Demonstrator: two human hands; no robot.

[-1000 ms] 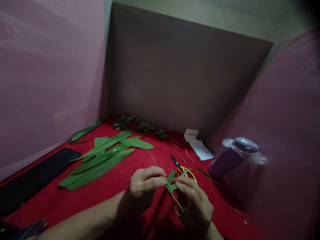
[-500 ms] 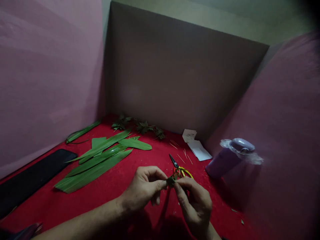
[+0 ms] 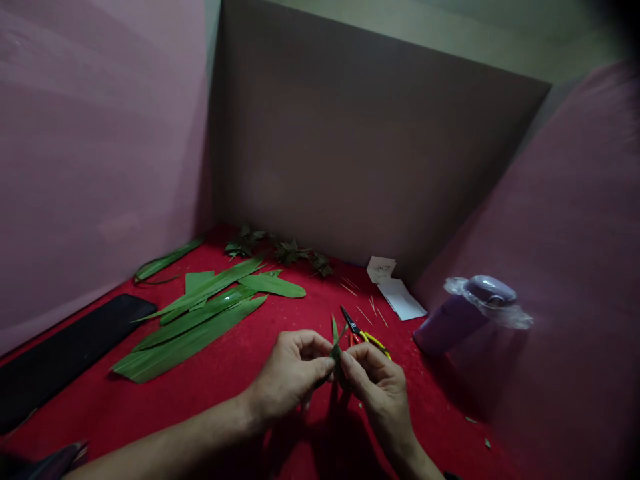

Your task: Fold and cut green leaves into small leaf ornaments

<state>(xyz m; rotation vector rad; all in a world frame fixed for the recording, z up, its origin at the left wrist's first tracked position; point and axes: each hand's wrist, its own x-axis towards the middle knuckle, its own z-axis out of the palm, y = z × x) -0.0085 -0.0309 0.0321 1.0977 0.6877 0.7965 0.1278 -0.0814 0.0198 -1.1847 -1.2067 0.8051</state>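
Between my two hands is a small folded piece of green leaf [image 3: 335,349], with two narrow pointed tips standing up from it. My left hand [image 3: 295,365] pinches its left side between thumb and forefinger. From the right, the thumb and forefinger of my right hand [image 3: 376,381] close on the same piece. Just beyond my right fingers lie scissors [image 3: 354,325] with dark blades and yellow and red handles, partly hidden by that hand. Long green leaves [image 3: 200,340] lie in an overlapping pile to the left.
Thin sticks [image 3: 373,307] lie near white papers [image 3: 401,299] at the back right. A purple bottle [image 3: 453,323] with clear plastic round its top stands on the right. Leafy sprigs [image 3: 290,253] lie along the back wall, and a long black object [image 3: 75,353] sits at the left.
The leaf piece has turned so its two pointed tips now show upward. My right hand has shifted slightly left and its grip has changed. The left hand stays almost in place.
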